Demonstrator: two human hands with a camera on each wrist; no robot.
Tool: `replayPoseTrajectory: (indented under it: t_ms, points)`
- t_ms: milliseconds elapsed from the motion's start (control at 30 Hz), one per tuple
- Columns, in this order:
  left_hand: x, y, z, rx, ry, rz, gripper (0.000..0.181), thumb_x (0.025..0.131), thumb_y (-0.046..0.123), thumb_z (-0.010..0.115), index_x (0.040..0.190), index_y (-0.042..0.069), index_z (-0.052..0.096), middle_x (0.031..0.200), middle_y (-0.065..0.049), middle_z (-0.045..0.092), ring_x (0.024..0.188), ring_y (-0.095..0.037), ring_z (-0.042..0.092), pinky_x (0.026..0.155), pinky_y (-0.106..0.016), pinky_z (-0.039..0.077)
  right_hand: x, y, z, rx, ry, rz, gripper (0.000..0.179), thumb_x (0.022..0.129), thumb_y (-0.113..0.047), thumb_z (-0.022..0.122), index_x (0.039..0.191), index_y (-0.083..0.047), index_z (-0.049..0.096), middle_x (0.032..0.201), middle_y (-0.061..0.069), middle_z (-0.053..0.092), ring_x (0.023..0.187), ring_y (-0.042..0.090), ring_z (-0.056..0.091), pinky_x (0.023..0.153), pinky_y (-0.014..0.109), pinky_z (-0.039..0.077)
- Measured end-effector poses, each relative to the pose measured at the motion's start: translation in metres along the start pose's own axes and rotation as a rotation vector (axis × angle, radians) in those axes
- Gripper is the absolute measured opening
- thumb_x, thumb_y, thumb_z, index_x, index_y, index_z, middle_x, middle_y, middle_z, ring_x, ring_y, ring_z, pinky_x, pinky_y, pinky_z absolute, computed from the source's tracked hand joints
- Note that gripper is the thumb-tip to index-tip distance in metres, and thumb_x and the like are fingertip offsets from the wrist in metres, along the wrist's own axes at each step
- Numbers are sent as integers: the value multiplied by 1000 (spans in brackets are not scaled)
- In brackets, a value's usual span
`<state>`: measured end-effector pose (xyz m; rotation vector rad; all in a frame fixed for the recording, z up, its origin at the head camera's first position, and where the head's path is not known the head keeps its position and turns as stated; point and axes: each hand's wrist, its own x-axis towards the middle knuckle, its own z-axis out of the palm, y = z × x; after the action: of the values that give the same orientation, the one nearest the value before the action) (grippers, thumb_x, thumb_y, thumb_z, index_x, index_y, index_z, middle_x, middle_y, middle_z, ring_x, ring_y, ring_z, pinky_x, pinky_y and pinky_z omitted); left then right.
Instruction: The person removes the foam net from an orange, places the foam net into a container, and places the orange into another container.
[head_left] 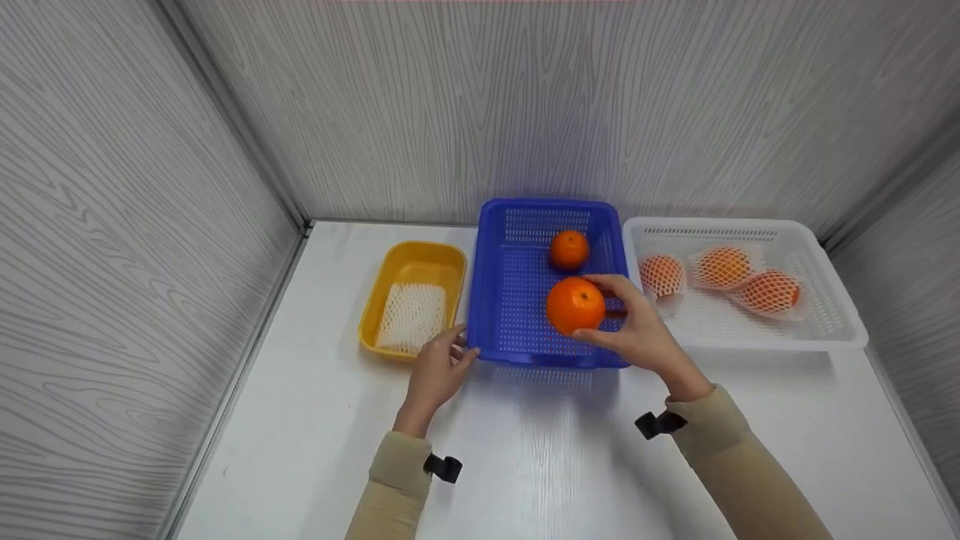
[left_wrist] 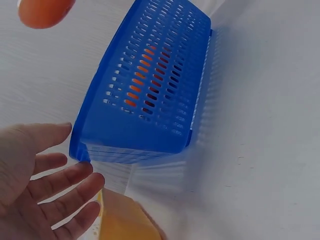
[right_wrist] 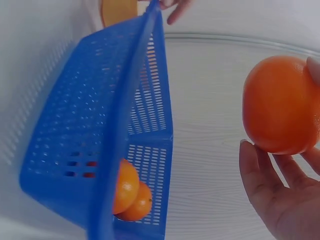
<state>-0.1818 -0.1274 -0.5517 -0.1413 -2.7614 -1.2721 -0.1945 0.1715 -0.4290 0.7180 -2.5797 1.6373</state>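
My right hand (head_left: 637, 330) grips an orange (head_left: 574, 306) between thumb and fingers, above the front right part of a blue basket (head_left: 491, 300). Inside that basket another orange (head_left: 568, 249) sits toward the back. The right wrist view shows two oranges there, one partly covering the other (right_wrist: 140, 204). At the basket's front left corner is my left hand (head_left: 439, 371), its loosely extended fingers touching the rim. In the left wrist view, the left thumb (left_wrist: 52, 136) lies at the rim of the basket's corner.
Left of the blue basket stands a yellow tray (head_left: 369, 322) holding white foam netting (head_left: 411, 315). To the right, a white basket (head_left: 750, 341) contains several net-wrapped oranges (head_left: 771, 291). Wood-patterned walls border the white table (head_left: 315, 420) at the back and sides.
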Motion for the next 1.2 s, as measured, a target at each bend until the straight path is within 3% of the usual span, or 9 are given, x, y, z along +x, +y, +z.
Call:
replayPoseTrajectory:
  t_ms: [167,300,500,700,933,1067,1200]
  points:
    - [0,0,4,44,18,51,42,93,19,69,127,-3,62,97,-8,67,80,-16,63,70,-31,54,26,21,-2,21,30,17,76,79,-4,82,144,-1,43,135,18,48,117,31,50,91,46,51]
    - [-1,0,6,48,33,70,42,92,19,69,126,-4,63,96,-9,67,79,-16,63,69,-30,54,44,34,-5,17,22,54,73,83,-16,81,146,-10,45,136,13,48,116,29,49,92,47,48]
    - [-1,0,7,31,24,53,42,93,20,69,127,-3,62,97,-9,67,80,-16,63,69,-31,55,72,47,-4,6,-56,100,62,86,-30,78,142,-21,51,134,8,49,112,28,50,94,50,44]
    - [0,0,6,0,7,16,42,93,20,69,128,-2,63,98,-10,67,80,-16,62,69,-30,54,99,56,5,-29,-121,176,57,85,-22,78,138,-17,56,134,14,47,114,30,50,91,48,49]
    - [0,1,3,-19,-10,-17,42,92,21,70,128,0,63,99,-6,67,82,-15,61,70,-29,54,122,57,20,-190,-193,179,57,84,-20,79,136,-15,57,133,14,52,115,31,51,98,50,43]
    - [0,0,2,-8,-7,-17,43,92,21,71,127,-1,64,99,-6,67,82,-16,62,72,-31,54,129,58,32,-290,-265,181,56,85,-22,78,137,-15,55,130,10,56,112,29,52,100,51,42]
    - [1,0,2,-19,-12,-26,42,92,21,71,128,0,64,99,-6,67,83,-15,62,73,-30,54,130,60,41,-366,-354,233,56,87,-25,77,138,-19,55,132,5,56,114,27,51,105,52,39]
